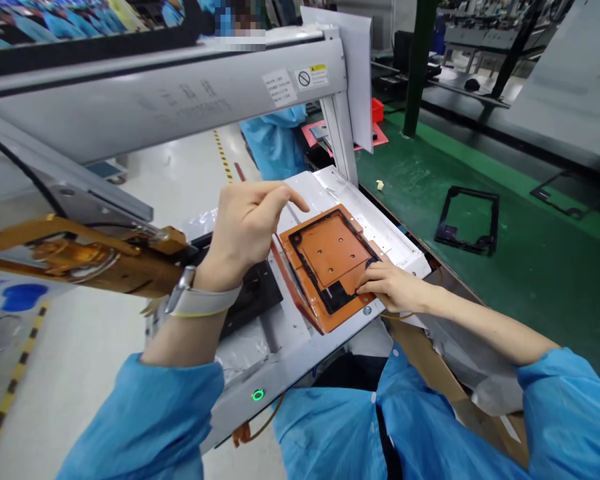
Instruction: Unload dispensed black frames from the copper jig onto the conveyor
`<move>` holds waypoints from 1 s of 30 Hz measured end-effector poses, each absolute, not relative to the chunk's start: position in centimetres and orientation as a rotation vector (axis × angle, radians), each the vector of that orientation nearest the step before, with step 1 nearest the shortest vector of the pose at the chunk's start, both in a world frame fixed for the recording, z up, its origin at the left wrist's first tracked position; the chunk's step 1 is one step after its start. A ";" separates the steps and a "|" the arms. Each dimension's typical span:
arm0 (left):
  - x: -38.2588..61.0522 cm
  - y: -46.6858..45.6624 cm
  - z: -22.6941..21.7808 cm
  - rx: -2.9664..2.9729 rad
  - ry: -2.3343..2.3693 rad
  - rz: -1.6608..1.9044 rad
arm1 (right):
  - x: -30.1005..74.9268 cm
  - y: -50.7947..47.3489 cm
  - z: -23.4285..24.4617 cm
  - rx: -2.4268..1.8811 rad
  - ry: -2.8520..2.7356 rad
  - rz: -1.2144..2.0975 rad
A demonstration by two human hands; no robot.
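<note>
An orange fixture plate (pixel 347 319) lies on the white machine bed, and a thin black rectangular frame (pixel 311 272) rests in it. At the near right corner of that frame is my right hand (pixel 393 285), its fingers bent together on the frame's edge; the fingertips are partly hidden. My left hand (pixel 250 223) hovers above the left side of the fixture, apart from it. Its index finger reaches out loosely past the thumb, nothing shows in it, and the other fingers are mostly out of sight. A watch with a pale band is on the left wrist.
Another black frame (pixel 467 220) lies on the green bench (pixel 530 283) to the right. A grey machine beam (pixel 180 100) spans above the bed, with a brass-coloured cylinder (pixel 115 267) at the left. A person in blue (pixel 275 143) is beyond. A green-lit button (pixel 258 395) marks the near edge.
</note>
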State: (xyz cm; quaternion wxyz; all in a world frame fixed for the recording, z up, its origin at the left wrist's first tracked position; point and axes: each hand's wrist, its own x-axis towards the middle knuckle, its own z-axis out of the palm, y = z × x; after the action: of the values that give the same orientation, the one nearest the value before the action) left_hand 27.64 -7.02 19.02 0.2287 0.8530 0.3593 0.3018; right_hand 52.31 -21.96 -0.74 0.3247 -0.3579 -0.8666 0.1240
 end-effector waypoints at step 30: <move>29.7 -19.3 7.9 2.496 0.102 0.394 | 62.1 -22.3 -8.7 -1.555 -1.988 0.052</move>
State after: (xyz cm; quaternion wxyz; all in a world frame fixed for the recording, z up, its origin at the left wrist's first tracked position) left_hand 29.66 -19.25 7.93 0.3017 0.9410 0.0384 0.1486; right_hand 62.12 -22.28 -8.67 0.3039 -0.5868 -0.7503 0.0196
